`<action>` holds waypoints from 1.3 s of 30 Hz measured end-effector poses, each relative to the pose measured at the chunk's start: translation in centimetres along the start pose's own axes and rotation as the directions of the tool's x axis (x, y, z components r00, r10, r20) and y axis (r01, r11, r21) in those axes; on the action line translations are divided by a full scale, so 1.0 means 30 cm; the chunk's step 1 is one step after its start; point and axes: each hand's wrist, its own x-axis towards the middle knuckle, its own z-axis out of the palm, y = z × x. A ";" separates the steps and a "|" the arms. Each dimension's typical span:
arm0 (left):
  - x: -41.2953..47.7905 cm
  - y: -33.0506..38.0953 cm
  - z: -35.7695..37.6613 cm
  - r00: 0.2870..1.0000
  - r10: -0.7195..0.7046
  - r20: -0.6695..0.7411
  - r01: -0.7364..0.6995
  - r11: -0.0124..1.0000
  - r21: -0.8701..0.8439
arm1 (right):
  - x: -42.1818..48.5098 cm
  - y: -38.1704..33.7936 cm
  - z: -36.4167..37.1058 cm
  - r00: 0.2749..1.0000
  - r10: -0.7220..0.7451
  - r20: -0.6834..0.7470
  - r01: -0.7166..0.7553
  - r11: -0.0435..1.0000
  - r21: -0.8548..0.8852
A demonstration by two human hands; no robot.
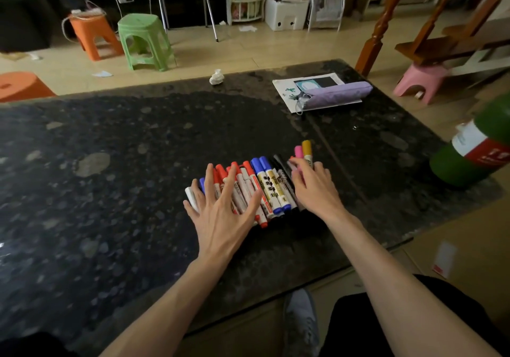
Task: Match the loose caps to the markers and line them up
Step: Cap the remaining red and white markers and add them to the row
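Dim indoor light, soft glare on dark worktop (110, 163) far edge; wide-angle edge warping, corners blurry.

Markers (271, 188): capped, white-barrelled, lying side by side in one tight row; red caps (220, 169) at left; blue caps (260, 163) centre; black caps (278, 160), pink cap (298, 151), yellow cap (306, 147) at right.

One row of markers (271, 188) lies on one table (110, 163); fingers hide part of it, so there is no full tally. Showing: three blue caps (256, 163), one pink cap (298, 151), one yellow cap (306, 147), one white marker (190, 194), at least four red caps (220, 169). Two hands touch them: left hand (220, 213), right hand (314, 188). Four stools: two orange stools (93, 33) at 9 and 10 o'clock, one green stool (143, 42) at 11, one pink stool (419, 80) at 2. One pencil case (336, 94) at 1 o'clock, one bottle (469, 160) at 3, one crumpled tissue (216, 76) at 12.
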 end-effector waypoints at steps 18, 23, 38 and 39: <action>0.035 -0.111 -0.091 0.996 0.003 -0.090 -0.006 0.999 -0.032 | -0.084 -0.282 0.103 0.965 -0.010 0.264 -0.034 0.987 0.159; 0.076 -0.212 -0.203 0.996 -0.025 -0.081 0.024 1.000 -0.015 | -0.109 -0.453 0.207 0.970 -0.081 0.231 0.046 0.987 0.154; 0.129 -0.471 -0.409 0.995 -0.066 -0.074 0.070 0.996 0.053 | -0.056 -0.684 0.369 0.963 -0.074 0.259 0.054 0.995 0.084; 0.128 -0.484 -0.413 0.996 -0.073 -0.058 0.077 0.995 0.064 | -0.050 -0.675 0.372 0.964 -0.066 0.259 0.047 0.996 0.082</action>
